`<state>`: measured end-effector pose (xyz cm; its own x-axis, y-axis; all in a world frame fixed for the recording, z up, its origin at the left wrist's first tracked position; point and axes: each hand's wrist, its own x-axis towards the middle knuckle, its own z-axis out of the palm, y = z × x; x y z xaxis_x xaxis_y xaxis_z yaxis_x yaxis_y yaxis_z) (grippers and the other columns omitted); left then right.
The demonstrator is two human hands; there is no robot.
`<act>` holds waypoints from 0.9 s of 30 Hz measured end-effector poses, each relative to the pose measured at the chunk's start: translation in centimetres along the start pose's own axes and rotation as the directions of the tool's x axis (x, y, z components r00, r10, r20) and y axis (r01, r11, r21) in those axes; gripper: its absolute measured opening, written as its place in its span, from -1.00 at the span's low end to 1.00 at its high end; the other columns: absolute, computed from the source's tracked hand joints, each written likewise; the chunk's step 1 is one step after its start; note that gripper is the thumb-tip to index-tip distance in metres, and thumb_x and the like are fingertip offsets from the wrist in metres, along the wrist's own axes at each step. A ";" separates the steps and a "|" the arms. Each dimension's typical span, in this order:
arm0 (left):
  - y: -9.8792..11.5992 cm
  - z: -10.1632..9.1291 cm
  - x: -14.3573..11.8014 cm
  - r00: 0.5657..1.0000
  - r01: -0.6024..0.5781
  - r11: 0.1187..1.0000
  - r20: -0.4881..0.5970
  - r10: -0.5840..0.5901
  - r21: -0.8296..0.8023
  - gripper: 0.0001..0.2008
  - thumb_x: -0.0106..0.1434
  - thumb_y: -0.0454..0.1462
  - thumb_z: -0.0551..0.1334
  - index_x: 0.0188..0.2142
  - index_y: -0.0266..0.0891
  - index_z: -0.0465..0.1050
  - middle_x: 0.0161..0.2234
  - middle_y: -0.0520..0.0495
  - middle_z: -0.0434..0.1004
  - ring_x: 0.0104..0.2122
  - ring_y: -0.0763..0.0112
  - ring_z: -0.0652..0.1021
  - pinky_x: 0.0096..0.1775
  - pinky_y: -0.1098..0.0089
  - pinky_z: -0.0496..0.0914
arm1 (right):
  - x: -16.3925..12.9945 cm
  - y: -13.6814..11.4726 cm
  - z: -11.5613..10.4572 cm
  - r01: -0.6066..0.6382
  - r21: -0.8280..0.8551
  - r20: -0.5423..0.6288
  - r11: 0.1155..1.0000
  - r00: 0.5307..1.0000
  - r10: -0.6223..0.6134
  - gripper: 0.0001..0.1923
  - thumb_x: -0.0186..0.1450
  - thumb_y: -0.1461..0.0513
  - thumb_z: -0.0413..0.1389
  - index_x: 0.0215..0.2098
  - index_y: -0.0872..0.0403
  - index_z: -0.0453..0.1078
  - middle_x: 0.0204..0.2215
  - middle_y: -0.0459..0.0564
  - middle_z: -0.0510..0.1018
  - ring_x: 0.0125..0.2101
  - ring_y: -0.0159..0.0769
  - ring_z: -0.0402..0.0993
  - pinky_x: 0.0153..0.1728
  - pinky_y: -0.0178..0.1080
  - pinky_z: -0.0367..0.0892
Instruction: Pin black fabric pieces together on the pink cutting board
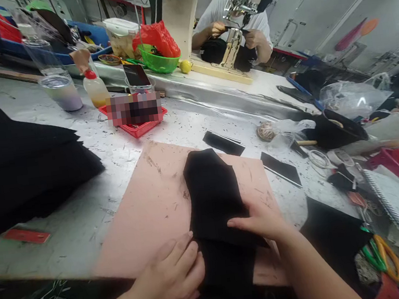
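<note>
Black cloth [214,191], dull, angular at the top: lying lengthwise over the pink board [141,210], its lower end running toward the board's near edge; a crosswise line is showing between the hands, fold or overlap, cannot tell which. Right hand [266,221]: pinching the cloth's right edge, thumb resting on top, fingers going out of sight beneath. Left hand [179,268]: fingers lying close together, tips meeting the cloth's left edge; whether it is gripping, cannot tell. Handling note, by judgement: good work here is calling for light, even pressure from both sides, edges staying square and the cloth lying unwrinkled on the board. Also present: black stack [22,161], sitting left of the board on the desk [182,129]; scissors [389,257], lying right of the board.
</note>
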<state>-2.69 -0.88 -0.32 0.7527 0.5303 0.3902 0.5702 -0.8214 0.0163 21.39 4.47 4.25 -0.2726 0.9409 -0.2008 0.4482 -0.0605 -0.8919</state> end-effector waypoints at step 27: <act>1.9 1.8 4.2 0.975 -0.219 0.974 0.033 0.218 0.054 -0.64 0.10 -0.13 0.16 -0.16 -0.27 0.43 -0.03 -0.28 0.40 -0.05 0.04 0.42 -0.05 0.18 0.22 | -0.9 1.8 -1.5 -0.025 0.116 0.021 0.993 1.000 0.023 -0.46 0.01 0.33 0.20 -0.03 0.02 0.27 -0.49 -0.15 0.42 -0.41 -0.35 0.39 -0.35 -0.27 0.33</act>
<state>2.09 0.15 -0.28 0.8692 0.3454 0.3538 0.4081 -0.9051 -0.1191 23.71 4.03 3.47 -0.2801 0.9322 -0.2293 0.3532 -0.1221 -0.9275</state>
